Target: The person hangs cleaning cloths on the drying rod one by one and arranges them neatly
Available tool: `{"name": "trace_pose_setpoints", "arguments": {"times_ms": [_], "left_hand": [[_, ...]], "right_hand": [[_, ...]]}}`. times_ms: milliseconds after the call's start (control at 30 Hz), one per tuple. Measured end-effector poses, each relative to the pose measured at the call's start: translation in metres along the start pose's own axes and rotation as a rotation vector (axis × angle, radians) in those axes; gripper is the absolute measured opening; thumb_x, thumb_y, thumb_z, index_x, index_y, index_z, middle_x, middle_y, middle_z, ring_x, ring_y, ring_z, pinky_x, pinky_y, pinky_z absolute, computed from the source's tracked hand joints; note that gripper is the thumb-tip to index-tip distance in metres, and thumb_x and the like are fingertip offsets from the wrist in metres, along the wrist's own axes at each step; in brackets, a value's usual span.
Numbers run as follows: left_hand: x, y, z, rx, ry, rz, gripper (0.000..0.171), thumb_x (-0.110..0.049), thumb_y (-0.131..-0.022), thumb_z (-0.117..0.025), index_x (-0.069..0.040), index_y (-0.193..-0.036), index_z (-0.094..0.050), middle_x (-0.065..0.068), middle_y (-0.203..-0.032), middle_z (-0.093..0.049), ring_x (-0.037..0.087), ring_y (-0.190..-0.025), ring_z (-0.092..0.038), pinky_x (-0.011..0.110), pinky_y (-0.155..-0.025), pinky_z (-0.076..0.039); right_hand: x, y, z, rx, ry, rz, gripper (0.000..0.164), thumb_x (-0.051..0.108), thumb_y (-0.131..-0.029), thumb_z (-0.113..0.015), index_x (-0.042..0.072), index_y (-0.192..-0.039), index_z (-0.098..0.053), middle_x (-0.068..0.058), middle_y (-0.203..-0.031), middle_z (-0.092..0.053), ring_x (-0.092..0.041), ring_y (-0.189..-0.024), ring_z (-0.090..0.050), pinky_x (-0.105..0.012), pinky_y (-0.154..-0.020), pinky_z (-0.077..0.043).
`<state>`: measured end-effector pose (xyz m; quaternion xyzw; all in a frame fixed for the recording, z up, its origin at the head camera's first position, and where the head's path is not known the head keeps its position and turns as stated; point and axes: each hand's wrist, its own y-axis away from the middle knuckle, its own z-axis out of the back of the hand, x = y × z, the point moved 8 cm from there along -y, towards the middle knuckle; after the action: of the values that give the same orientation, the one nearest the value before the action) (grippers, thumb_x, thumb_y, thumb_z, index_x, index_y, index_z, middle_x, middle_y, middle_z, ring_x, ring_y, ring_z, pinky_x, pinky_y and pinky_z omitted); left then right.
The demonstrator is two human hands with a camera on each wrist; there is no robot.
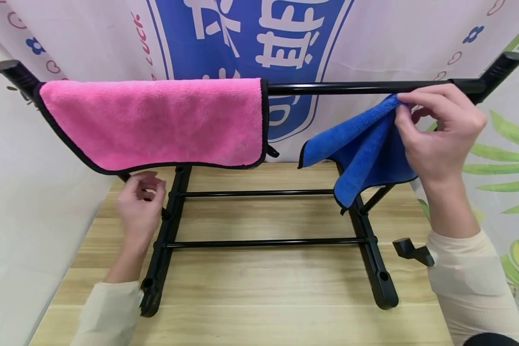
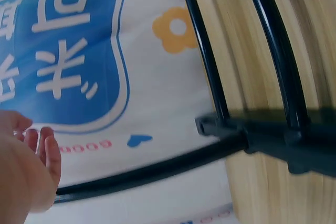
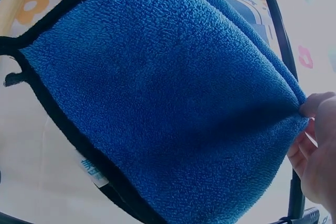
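1. White cloth [image 1: 385, 43] along the far side, printed with a big blue sign in the middle, green leaves on the right, and small hearts and flowers (letters on the sign lying sideways).
2. Wooden table [image 1: 259, 288], pale and striped, spreading under the rack from near to far.
3. Black rack [image 1: 354, 88], standing on the table: two feet running near to far, two thin bars between, and a thicker bar raised above, crossing from left to right.
4. Pink towel [image 1: 160, 122], edged in black, draped over the left part of the thicker bar (small black loop poking out on the right).
5. Blue towel [image 1: 367, 144], also edged in black, hanging in loose folds by the right part of the thicker bar (cannot tell whether touching it).
6. Right hand [image 1: 445, 129], on the right just beside the thicker bar, thumb and fingers pinching the edge of the blue towel.
7. Left hand [image 1: 140, 206], on the left by the pink towel's near edge and the left post, fingers loosely curled and relaxed (cannot tell whether touching the post).
8. Small black angled piece [image 1: 413, 252], just beside the right sleeve [image 1: 467, 283].
9. White label [image 3: 93, 171] with blue print, at the blue towel's black edge.
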<state>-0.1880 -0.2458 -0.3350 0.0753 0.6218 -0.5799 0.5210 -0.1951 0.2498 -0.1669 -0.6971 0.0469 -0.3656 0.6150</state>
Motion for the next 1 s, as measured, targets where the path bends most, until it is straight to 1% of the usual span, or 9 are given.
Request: {"name": "trace_pose_setpoints", "arguments": {"times_ms": [100, 167, 233, 333, 400, 533, 733, 867, 1000], "left_hand": [[0.006, 0.006, -0.021, 0.154, 0.041, 0.024, 0.024, 0.012, -0.087, -0.072, 0.012, -0.11, -0.07, 0.026, -0.09, -0.071, -0.006, -0.077, -0.062, 0.007, -0.064, -0.049], [0.003, 0.012, -0.035, 0.253, 0.088, 0.043, 0.026, 0.014, -0.087, -0.073, 0.012, -0.112, -0.07, 0.026, -0.092, -0.072, -0.006, -0.079, -0.064, 0.008, -0.067, -0.051], [-0.002, 0.017, -0.048, 0.335, 0.122, 0.045, 0.027, 0.014, -0.087, -0.073, 0.011, -0.113, -0.07, 0.027, -0.093, -0.073, -0.005, -0.08, -0.065, 0.01, -0.068, -0.053], [-0.009, 0.025, -0.066, 0.429, 0.15, 0.044, 0.026, 0.013, -0.087, -0.075, 0.01, -0.112, -0.07, 0.025, -0.093, -0.074, -0.002, -0.081, -0.066, 0.013, -0.069, -0.056], [-0.016, 0.03, -0.077, 0.482, 0.147, 0.03, 0.026, 0.011, -0.087, -0.076, 0.008, -0.112, -0.071, 0.023, -0.094, -0.074, -0.001, -0.082, -0.066, 0.014, -0.069, -0.056], [-0.032, 0.037, -0.094, 0.554, 0.162, 0.003, 0.026, 0.01, -0.087, -0.077, 0.006, -0.112, -0.072, 0.018, -0.094, -0.075, 0.004, -0.082, -0.067, 0.016, -0.066, -0.056], [-0.059, 0.04, -0.118, 0.635, 0.235, -0.036, 0.026, 0.01, -0.087, -0.077, 0.008, -0.112, -0.071, 0.018, -0.095, -0.075, 0.015, -0.081, -0.071, 0.023, -0.067, -0.06], [-0.083, 0.04, -0.133, 0.681, 0.251, -0.097, 0.024, 0.008, -0.087, -0.077, 0.007, -0.111, -0.071, 0.016, -0.093, -0.076, 0.02, -0.078, -0.072, 0.027, -0.066, -0.061], [-0.11, 0.038, -0.146, 0.714, 0.262, -0.169, 0.024, 0.006, -0.088, -0.076, 0.004, -0.112, -0.072, 0.012, -0.092, -0.076, 0.019, -0.078, -0.072, 0.027, -0.065, -0.06]], "right_hand": [[-0.002, -0.001, 0.002, -0.013, 0.006, 0.009, 0.013, 0.0, -0.083, -0.07, -0.011, -0.082, -0.078, -0.013, -0.084, -0.075, -0.003, -0.075, -0.063, -0.01, -0.069, -0.049], [-0.003, -0.002, 0.002, -0.016, 0.009, 0.013, 0.013, 0.0, -0.083, -0.071, -0.009, -0.082, -0.079, -0.013, -0.083, -0.075, -0.003, -0.075, -0.063, -0.01, -0.069, -0.049], [-0.004, -0.002, 0.002, -0.018, 0.013, 0.016, 0.012, 0.001, -0.083, -0.071, -0.008, -0.082, -0.079, -0.015, -0.083, -0.074, -0.003, -0.075, -0.063, -0.01, -0.069, -0.049], [-0.003, -0.003, 0.001, -0.027, 0.029, 0.025, 0.013, 0.003, -0.083, -0.071, -0.006, -0.082, -0.08, -0.019, -0.083, -0.074, -0.002, -0.075, -0.061, -0.01, -0.069, -0.048], [-0.002, -0.003, 0.001, -0.032, 0.053, 0.039, 0.014, 0.006, -0.084, -0.072, -0.005, -0.082, -0.081, -0.02, -0.083, -0.074, 0.0, -0.074, -0.06, -0.011, -0.07, -0.047], [-0.001, -0.004, 0.001, -0.038, 0.09, 0.062, 0.016, 0.01, -0.085, -0.071, -0.002, -0.082, -0.081, -0.019, -0.082, -0.074, 0.003, -0.073, -0.057, -0.014, -0.071, -0.045], [-0.001, -0.005, 0.0, -0.042, 0.112, 0.075, 0.017, 0.013, -0.085, -0.072, 0.0, -0.083, -0.082, -0.019, -0.082, -0.074, 0.005, -0.073, -0.055, -0.013, -0.071, -0.042], [0.001, -0.006, 0.0, -0.044, 0.122, 0.078, 0.017, 0.012, -0.085, -0.072, -0.001, -0.083, -0.082, -0.019, -0.083, -0.074, 0.005, -0.074, -0.055, -0.013, -0.072, -0.042], [0.004, -0.007, 0.0, -0.045, 0.13, 0.065, 0.015, 0.008, -0.085, -0.071, -0.004, -0.084, -0.08, -0.021, -0.085, -0.074, 0.005, -0.077, -0.056, -0.012, -0.073, -0.044]]}}
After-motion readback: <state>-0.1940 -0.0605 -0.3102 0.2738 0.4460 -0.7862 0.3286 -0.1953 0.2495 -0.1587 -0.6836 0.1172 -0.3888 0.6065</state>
